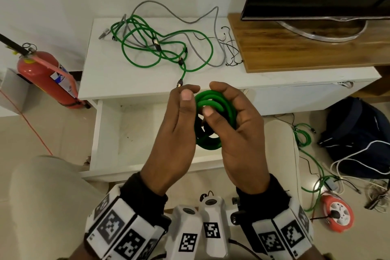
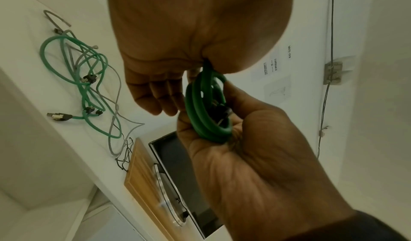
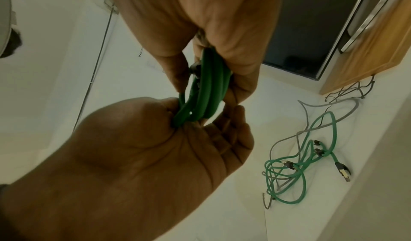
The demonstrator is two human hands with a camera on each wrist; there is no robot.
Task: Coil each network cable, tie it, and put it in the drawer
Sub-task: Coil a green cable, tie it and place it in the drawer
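Right now I hold the coiled green cable [image 1: 213, 118] between both palms, above the open white drawer [image 1: 135, 133]. My right hand [image 1: 238, 129] curls its fingers over the coil's far rim while the thumb presses its near loops, so that hand grasps it. My left hand [image 1: 177, 133] lies flat-sided against the coil; its fingers are nearly straight, and from the left wrist view the coil's edge sits tucked in the crease below the thumb. I see three or four thick loops stacked tightly, with a dark connector inside the ring. Loose green cables [image 1: 152, 46] and a grey cable [image 1: 202, 19] sprawl tangled on the white cabinet top [image 1: 105, 78].
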